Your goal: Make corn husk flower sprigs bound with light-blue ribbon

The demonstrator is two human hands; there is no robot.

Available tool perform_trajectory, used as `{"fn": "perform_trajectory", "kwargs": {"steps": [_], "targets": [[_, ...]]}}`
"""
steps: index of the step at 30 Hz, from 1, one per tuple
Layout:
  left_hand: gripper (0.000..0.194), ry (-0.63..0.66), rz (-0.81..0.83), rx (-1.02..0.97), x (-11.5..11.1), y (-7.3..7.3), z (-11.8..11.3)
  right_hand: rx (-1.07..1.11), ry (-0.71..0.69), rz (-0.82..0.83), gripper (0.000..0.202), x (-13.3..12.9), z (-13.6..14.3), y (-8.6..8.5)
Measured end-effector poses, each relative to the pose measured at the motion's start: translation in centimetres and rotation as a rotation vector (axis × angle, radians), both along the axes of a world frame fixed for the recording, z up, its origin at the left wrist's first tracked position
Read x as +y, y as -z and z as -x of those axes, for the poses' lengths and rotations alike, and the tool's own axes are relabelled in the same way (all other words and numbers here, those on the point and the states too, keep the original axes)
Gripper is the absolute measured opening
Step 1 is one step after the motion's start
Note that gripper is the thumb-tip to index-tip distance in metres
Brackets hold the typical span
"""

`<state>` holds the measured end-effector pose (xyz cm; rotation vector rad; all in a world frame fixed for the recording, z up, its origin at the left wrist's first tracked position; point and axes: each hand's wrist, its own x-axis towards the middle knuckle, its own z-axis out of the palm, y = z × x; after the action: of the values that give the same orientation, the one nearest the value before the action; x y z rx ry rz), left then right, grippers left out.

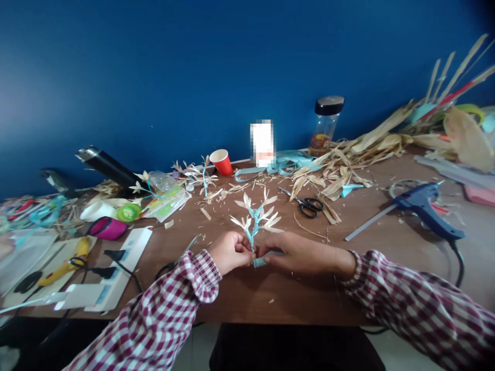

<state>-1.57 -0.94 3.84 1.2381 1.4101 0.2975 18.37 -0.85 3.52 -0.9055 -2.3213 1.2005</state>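
Note:
Upright between my hands stands a small craft branch (256, 221) with pale husk leaves and a stem wrapped in light blue ribbon. My left hand (234, 251) is closed in a pinch on the lower stem. My right hand (294, 252) is closed around a light blue ribbon (262, 261) at the foot of the stem; part of it lies hidden under the fingers. Black-handled scissors (309, 206) rest on the table beyond my right hand. A second pair, partly covered by my left sleeve, shows its blade (192, 242).
A blue glue gun (421, 203) lies at right, a yellow one (65, 263) at left near a white power strip (127, 268). Along the wall stand a red paper cup (221, 162), a glass bottle (325, 126), blue ribbon (294, 161) and dried husks (371, 136). Scraps litter the table (240, 304).

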Motion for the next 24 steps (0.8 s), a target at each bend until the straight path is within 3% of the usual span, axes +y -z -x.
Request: {"fn": "perform_trajectory", "kwargs": {"steps": [10, 24], "targets": [[0.014, 0.057, -0.193, 0.09, 0.2, 1.3, -0.5, 0.034, 0.077, 0.31, 0.019, -0.1, 0.3, 2.2], [0.018, 0.005, -0.17, 0.123, 0.9, 1.5, -1.2, 0.037, 0.229, 0.368, 0.018, -0.1, 0.4, 2.2]]}}
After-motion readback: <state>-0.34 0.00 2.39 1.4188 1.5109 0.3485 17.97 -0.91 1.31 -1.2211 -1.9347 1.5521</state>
